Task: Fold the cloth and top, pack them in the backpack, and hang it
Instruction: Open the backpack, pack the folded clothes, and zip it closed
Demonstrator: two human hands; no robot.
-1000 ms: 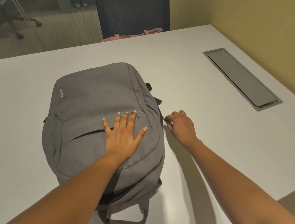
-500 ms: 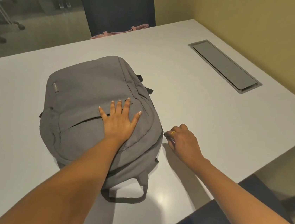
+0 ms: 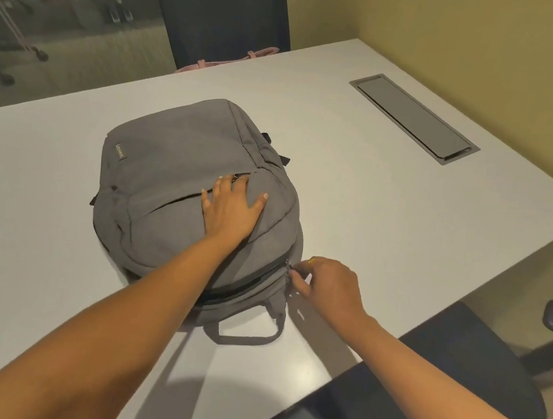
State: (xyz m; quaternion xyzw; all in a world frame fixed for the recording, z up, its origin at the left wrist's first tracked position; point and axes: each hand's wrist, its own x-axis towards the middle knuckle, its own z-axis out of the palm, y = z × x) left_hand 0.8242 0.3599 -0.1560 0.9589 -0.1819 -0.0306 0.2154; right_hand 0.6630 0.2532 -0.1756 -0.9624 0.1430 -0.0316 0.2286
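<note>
Two hands: left [image 3: 231,213] flat on backpack [image 3: 176,142], right [image 3: 328,287] in pinch on half-hidden zipper pull [image 3: 290,268].

Matt cloth backpack [image 3: 178,150] — smooth table [image 3: 356,191]

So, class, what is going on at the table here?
A person is working on a grey backpack lying flat on the white table. The left hand presses flat on its front, while the right hand pinches the zipper pull at the bag's side, near the carry handle. A dark gap along the zip suggests it is not fully closed. The bag is not yet hung.
</note>
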